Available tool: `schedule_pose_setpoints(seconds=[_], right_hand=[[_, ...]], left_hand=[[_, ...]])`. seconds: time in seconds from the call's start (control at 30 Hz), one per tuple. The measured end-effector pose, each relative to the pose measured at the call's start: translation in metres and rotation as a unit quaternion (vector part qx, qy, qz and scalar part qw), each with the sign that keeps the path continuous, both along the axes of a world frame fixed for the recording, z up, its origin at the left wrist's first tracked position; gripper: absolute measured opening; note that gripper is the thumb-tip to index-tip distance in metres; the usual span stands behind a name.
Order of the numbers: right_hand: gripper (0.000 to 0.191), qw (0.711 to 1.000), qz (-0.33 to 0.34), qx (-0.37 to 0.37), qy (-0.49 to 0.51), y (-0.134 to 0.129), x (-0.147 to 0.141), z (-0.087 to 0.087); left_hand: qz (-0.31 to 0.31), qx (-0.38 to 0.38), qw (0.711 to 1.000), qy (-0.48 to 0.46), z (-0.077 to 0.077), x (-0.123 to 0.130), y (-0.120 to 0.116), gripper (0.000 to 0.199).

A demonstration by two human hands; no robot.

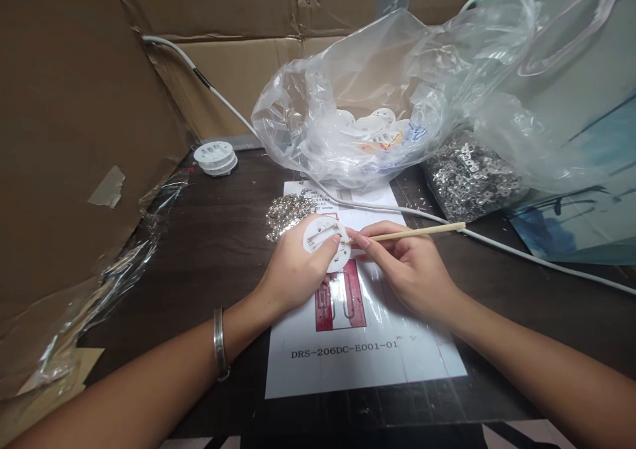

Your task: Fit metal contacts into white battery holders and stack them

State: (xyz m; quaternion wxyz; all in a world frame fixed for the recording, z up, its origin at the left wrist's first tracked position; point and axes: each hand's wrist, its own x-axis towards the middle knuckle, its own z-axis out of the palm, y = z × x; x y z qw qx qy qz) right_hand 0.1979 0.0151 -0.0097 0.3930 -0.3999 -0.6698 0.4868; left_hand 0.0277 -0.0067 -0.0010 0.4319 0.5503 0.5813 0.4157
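My left hand (298, 263) grips a round white plastic disc (326, 227) with slots and small metal pieces in it, the thumb pressed on its face. In my right hand (410, 257) is a thin wooden stick (422, 232), pinched between thumb and fingers, its left end at the disc's right edge. Both hands are above a printed sheet (308, 376) with a red picture. A heap of small metal parts (288, 214) lies just behind my left hand. Whether the stick's tip touches a metal piece is too small to tell.
Two or more white discs (214, 156) are stacked at the back left. An open plastic bag (308, 131) holds more discs. Beside it sits a bag of metal parts (472, 177). A white cable (521, 258) crosses the table (199, 257); cardboard (59, 104) walls the left and back.
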Motion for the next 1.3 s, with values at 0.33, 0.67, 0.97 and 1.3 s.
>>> schedule_pose_setpoints(seconds=[0.33, 0.67, 0.97, 1.3], right_hand=[[0.022, 0.996, -0.005, 0.056, -0.062, 0.0006, -0.0015, 0.002], [0.022, 0.987, -0.019, 0.129, -0.089, -0.0015, -0.0036, -0.0014], [0.028, 0.997, -0.008, 0.052, -0.061, -0.0004, -0.0017, -0.0024], [0.023, 0.991, -0.011, 0.101, -0.089, -0.0015, -0.0037, -0.0032]], left_hand=[[0.007, 0.005, 1.0, 0.012, 0.0012, 0.0007, 0.0004, 0.017], [0.006, -0.034, 0.999, -0.034, 0.0004, 0.0038, -0.0007, 0.018], [0.005, -0.027, 0.999, -0.018, -0.0022, 0.0008, -0.0001, 0.023], [0.016, 0.013, 0.999, 0.025, -0.0024, 0.0009, 0.0013, 0.017]])
